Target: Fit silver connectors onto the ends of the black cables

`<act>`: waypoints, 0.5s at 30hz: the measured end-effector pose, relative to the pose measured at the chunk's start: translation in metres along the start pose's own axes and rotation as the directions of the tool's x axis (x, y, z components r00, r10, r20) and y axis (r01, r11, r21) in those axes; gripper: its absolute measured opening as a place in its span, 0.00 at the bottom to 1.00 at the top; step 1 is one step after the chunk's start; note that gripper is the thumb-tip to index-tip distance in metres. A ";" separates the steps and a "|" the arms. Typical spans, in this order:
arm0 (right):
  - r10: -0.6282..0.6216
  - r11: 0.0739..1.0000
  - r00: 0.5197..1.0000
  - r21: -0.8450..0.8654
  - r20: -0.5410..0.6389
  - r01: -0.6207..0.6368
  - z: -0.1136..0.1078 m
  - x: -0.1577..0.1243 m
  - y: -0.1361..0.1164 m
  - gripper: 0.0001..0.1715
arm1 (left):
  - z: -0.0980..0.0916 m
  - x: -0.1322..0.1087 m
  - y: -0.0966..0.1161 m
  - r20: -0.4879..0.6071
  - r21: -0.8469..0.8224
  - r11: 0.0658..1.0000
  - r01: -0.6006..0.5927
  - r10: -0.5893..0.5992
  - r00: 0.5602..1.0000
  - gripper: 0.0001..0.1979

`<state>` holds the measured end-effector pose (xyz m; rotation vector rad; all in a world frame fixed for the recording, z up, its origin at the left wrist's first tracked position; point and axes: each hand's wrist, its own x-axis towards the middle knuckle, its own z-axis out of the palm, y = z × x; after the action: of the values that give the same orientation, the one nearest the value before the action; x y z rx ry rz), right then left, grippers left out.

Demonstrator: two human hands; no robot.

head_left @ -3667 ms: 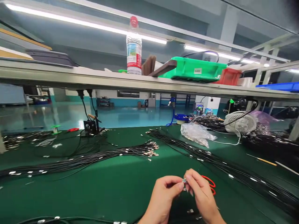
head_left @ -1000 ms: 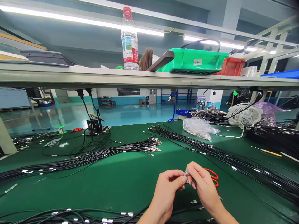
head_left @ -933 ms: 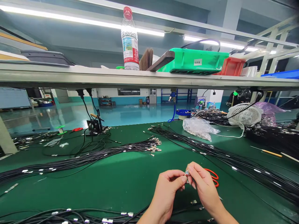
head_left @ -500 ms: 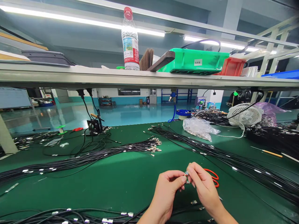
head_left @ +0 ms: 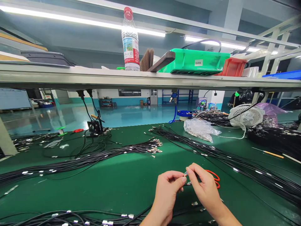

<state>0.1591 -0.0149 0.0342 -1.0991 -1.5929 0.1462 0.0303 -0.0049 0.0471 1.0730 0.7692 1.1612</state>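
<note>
Small metal connector (head_left: 185,173) sits pinched up at the fingertips between the left hand (head_left: 167,192) and the right hand (head_left: 205,185), both closed narrowly on it above the green worktop (head_left: 117,194) (red-handled scissors (head_left: 215,177) lie just beyond the right hand), with bundled black cables (head_left: 94,160) nearby.

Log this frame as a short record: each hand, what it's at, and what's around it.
Left hand: fingers raised at a small metal connector
Right hand: fingers at the same connector; which hand grips it cannot be told
Nearest: red-handled scissors just past the right hand; black cable bundle beyond them
Surface: green work mat
Rest: water bottle and green plastic tray on the shelf; white desk fan at the far right
</note>
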 end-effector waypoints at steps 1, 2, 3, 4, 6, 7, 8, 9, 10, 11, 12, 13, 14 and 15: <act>-0.015 1.000 1.000 -0.012 -0.001 0.015 0.000 0.000 0.001 0.14 | 0.000 0.000 0.000 -0.003 0.006 1.000 -0.002 0.002 1.000 0.10; -0.028 0.999 1.000 -0.023 -0.002 0.028 0.001 0.000 0.001 0.14 | 0.000 0.000 0.000 -0.005 0.011 1.000 -0.005 0.005 1.000 0.10; -0.037 0.999 0.999 -0.028 -0.003 0.037 0.001 0.000 0.001 0.14 | 0.000 0.000 -0.001 -0.006 0.012 1.000 -0.006 0.006 1.000 0.10; -0.037 0.999 0.999 -0.027 -0.004 0.037 0.001 -0.001 0.002 0.14 | 0.000 0.000 -0.002 -0.007 0.011 1.000 -0.007 0.007 1.000 0.10; 0.007 1.000 1.000 0.024 -0.003 -0.007 0.000 -0.001 0.003 0.15 | 0.000 0.000 -0.002 -0.007 0.009 1.000 -0.007 0.008 1.000 0.10; 0.051 0.995 0.999 0.088 0.009 -0.051 0.000 -0.001 0.003 0.15 | 0.000 0.000 -0.001 -0.006 0.010 1.000 -0.011 0.011 1.000 0.10; 0.099 0.978 0.995 0.180 0.028 -0.102 -0.001 -0.001 0.003 0.16 | 0.001 -0.001 0.002 0.002 0.010 1.000 -0.019 0.019 1.000 0.10; 0.141 0.945 0.989 0.292 0.051 -0.149 -0.001 0.000 0.003 0.16 | 0.002 -0.003 0.006 0.018 0.006 1.000 -0.030 0.030 0.999 0.09; 0.166 0.896 0.982 0.403 0.086 -0.186 -0.001 0.001 0.001 0.17 | 0.002 -0.004 0.012 0.042 -0.010 0.999 -0.046 0.046 0.998 0.09; 0.171 0.840 0.976 0.499 0.132 -0.214 0.000 0.002 -0.001 0.17 | 0.003 -0.007 0.020 0.070 -0.044 0.997 -0.065 0.068 0.995 0.09; 0.159 0.787 0.970 0.570 0.183 -0.237 0.002 0.003 -0.004 0.16 | 0.005 -0.010 0.029 0.096 -0.091 0.992 -0.084 0.093 0.991 0.08; 0.135 0.747 0.963 0.614 0.234 -0.254 0.005 0.004 -0.008 0.13 | 0.006 -0.013 0.039 0.117 -0.145 0.985 -0.097 0.114 0.987 0.08; 0.103 0.720 0.946 0.634 0.306 -0.283 0.010 0.003 -0.013 0.09 | 0.007 -0.016 0.050 0.132 -0.196 0.975 -0.102 0.129 0.983 0.08; 0.070 0.703 0.918 0.633 0.391 -0.324 0.016 0.002 -0.019 0.10 | 0.009 -0.019 0.061 0.139 -0.234 0.966 -0.106 0.141 0.980 0.07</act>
<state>0.1358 -0.0170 0.0413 -0.6541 -1.5002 1.0550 0.0132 -0.0234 0.1063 1.0171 0.4417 1.2233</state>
